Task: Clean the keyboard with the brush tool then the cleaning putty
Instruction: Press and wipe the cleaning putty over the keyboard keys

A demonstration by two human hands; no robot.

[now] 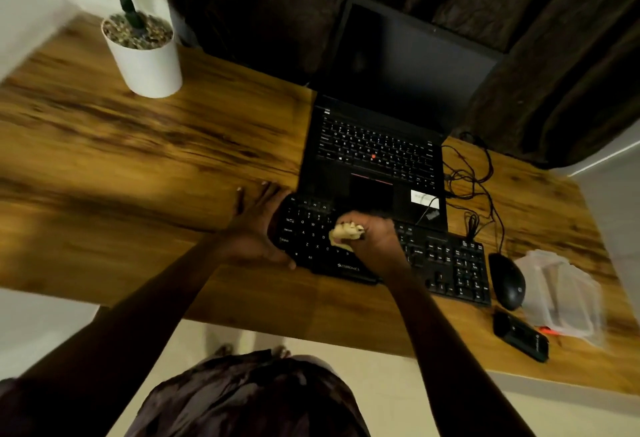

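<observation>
A: Head view. What does each hand do?

B: The right hand (375,234) is closed around a pale lump of putty (344,234), pressing it onto the letter keys of the black keyboard (446,263). The left hand (258,228) lies open, fingers spread, clasping the keyboard's left end and holding nothing else.

A: And the surroundings?

B: The keyboard lies on a wooden desk (138,166), just in front of an open laptop (377,145). A mouse (507,280) sits just right of the keyboard, beside a clear plastic container (561,294). A potted plant (142,48) stands at the far left.
</observation>
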